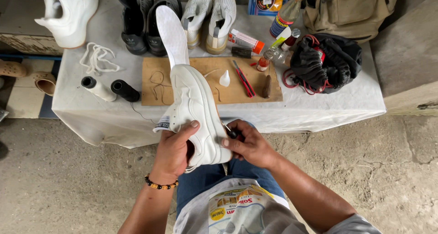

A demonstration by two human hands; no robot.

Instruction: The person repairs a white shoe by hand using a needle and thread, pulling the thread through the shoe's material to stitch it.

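While the white sneaker [196, 115] is held over the lap just short of the tabletop [109, 115], its long axis pointing away, its heel is gripped by the left hand [173, 154] and its sole edge is met by the right hand [248, 145], closed on a small dark tool [232, 133].

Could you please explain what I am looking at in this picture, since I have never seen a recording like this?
There is no machine here: a person wears a camera on the head, so the single picture looks down at their own two bare hands. The left hand holds a white sneaker over the lap. The right hand pinches a small dark tool against the shoe's side. Ahead stands a low table under a white cloth. On it lie a wooden board, red scissors, two thread spools, loose laces, other shoes and a black bag.
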